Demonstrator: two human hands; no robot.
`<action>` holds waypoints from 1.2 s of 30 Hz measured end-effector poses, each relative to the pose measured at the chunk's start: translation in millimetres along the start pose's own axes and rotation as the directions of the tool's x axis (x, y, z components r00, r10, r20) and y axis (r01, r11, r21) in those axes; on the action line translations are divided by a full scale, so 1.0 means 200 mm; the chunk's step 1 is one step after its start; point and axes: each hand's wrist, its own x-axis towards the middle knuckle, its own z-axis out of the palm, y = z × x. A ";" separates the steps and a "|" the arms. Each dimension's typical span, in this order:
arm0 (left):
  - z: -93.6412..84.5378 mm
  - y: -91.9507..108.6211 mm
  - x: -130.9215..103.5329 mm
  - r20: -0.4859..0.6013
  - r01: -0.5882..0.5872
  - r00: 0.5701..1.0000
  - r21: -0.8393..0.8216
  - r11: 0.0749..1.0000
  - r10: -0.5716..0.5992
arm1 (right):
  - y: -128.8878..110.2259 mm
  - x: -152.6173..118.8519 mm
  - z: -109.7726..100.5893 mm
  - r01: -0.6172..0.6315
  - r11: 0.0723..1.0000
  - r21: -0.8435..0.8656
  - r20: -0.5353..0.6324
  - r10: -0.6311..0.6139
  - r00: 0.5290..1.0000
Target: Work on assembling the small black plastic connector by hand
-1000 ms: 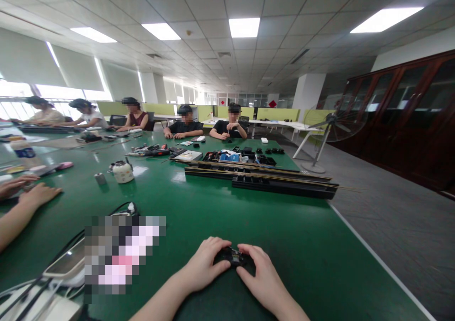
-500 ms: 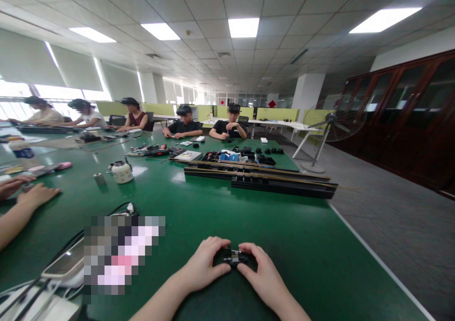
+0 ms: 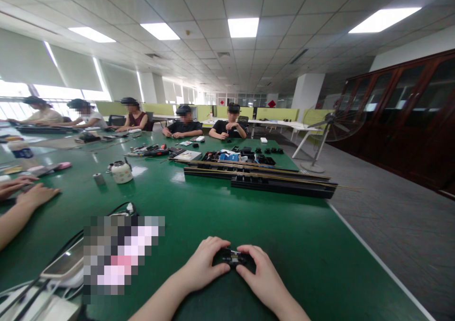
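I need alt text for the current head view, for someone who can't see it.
A person's left hand and right hand hold a small black part at a green table. Long black bars lie farther back, with people seated beyond.

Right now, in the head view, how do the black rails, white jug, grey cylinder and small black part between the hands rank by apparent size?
Black rails: largest by far.
White jug and small black part: unsure; the part is nearer the camera and partly covered.
Grey cylinder: smallest.
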 end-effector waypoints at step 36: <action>-0.02 0.03 0.00 0.029 -0.008 1.000 0.020 1.000 0.008 | 0.01 0.02 0.00 -0.038 0.991 0.129 -0.047 0.044 0.998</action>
